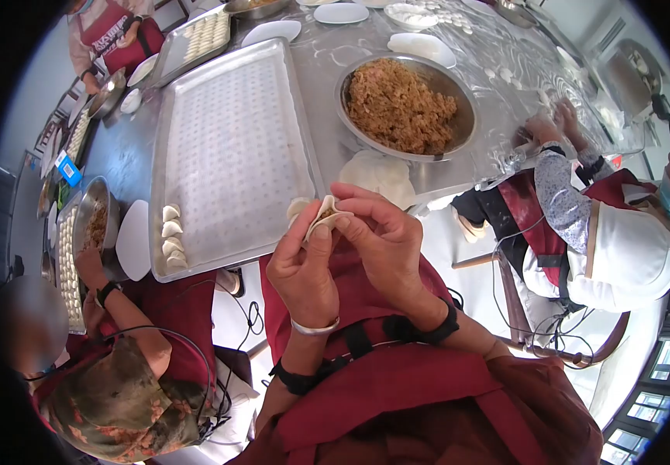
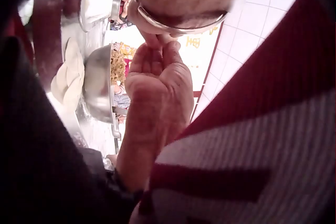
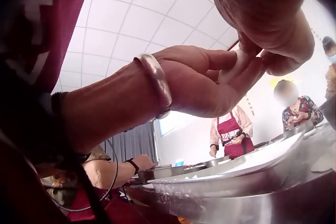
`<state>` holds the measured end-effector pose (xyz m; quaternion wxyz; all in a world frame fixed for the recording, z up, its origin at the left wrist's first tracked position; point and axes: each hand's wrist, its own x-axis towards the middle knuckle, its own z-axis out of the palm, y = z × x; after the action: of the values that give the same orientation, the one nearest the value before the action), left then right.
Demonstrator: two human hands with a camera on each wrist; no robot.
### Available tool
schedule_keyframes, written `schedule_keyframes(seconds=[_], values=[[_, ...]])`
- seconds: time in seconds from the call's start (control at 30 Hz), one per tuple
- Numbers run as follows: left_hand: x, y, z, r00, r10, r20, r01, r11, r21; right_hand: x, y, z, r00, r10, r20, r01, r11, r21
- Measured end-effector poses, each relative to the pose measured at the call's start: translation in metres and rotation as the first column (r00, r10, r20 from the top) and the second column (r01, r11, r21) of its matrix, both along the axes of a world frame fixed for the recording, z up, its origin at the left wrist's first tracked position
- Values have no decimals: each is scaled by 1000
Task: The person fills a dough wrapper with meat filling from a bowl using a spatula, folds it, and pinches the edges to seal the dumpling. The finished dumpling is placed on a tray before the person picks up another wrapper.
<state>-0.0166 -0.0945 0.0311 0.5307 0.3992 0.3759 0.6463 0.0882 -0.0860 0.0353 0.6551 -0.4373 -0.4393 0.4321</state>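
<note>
Both hands meet in front of the apron, holding a partly folded dumpling (image 1: 324,218) with brown filling showing in its opening. My left hand (image 1: 304,273) pinches one side between thumb and fingers. The right hand (image 1: 385,242) grips the opposite edge with thumb and forefinger. In the right wrist view the left hand (image 3: 202,79) wears a silver bracelet, and the fingers of both hands close together hide most of the dough. Just beyond the right hand lies a stack of round wrappers (image 1: 376,177).
A steel bowl (image 1: 466,132) of minced filling stands past the wrappers. To the left, a large metal tray (image 1: 230,147) carries a short row of dumplings (image 1: 172,236) at its near left corner. People work on both sides; a cable hangs near the person at left.
</note>
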Motion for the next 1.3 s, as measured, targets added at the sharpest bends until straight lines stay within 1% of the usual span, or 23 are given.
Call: schedule_keyframes(seconds=[0.1, 0.13, 0.2, 0.23, 0.3, 0.33, 0.4, 0.5, 0.6, 0.63, 0.7, 0.8, 0.93, 1.0, 1.03, 1.1, 1.2, 1.23, 1.3], values=[[0, 0, -3, 999, -21, -43, 22, 999, 26, 7, 1, 2, 998, 25, 56, -25, 1000, 5], [0, 0, -4, 998, -30, -58, 32, 999, 33, 9, 1, 1, 998, 34, 46, -35, 999, 20], [-1, -1, -6, 998, -33, -53, 35, 999, 36, 11, 2, -5, 998, 50, 28, -52, 997, 56], [-1, -1, -6, 998, -35, -50, 37, 999, 37, 13, 3, -8, 997, 54, 53, -58, 995, 83], [0, -1, -4, 999, -40, 13, 39, 999, 33, 16, 5, -11, 993, 59, 102, -73, 988, 137], [0, -1, -2, 998, -43, 44, 41, 999, 30, 17, 4, -8, 994, 86, 68, -92, 993, 79], [-2, -2, 1, 998, -58, 39, 57, 998, 29, 18, 0, 1, 991, 131, -4, -131, 991, -38], [-1, -3, 0, 996, -82, 27, 82, 997, 18, 20, 1, -1, 958, 249, -146, -268, 954, -131], [-2, -2, -3, 997, -72, 8, 72, 997, 6, 18, 2, -5, 983, 183, -27, -184, 983, -24], [-3, -3, -4, 998, -64, 1, 64, 998, 3, 17, 1, -6, 987, 146, 59, -148, 989, 16], [-3, -3, -3, 999, -29, -38, 28, 1000, -5, 16, 1, -5, 973, 58, 222, -82, 991, 102], [-2, -5, 1, 996, -3, -88, 3, 1000, 6, 15, 2, -4, 940, -38, 338, -45, 971, 234], [-5, -6, 0, 979, -5, -205, 14, 999, 44, 19, 3, -5, 930, -35, 365, -84, 949, 305], [-7, -6, 6, 959, -17, -283, 25, 999, 24, 23, 4, -3, 919, -35, 393, -106, 938, 331], [-7, -6, 8, 947, -23, -321, 29, 999, 15, 26, 4, -4, 912, -23, 411, -120, 940, 318], [-10, -5, 5, 961, -53, -273, 53, 999, -7, 30, 5, -6, 896, 3, 443, -148, 944, 295], [-10, -2, 8, 981, -116, -153, 117, 993, -5, 28, 1, 2, 953, 124, 276, -160, 981, 110], [-10, -2, 9, 984, -142, -105, 143, 990, 2, 28, 0, 4, 952, 135, 274, -171, 979, 114], [-13, -3, 6, 972, -156, -174, 157, 988, -8, 28, 0, 5, 951, 156, 269, -194, 974, 121]])
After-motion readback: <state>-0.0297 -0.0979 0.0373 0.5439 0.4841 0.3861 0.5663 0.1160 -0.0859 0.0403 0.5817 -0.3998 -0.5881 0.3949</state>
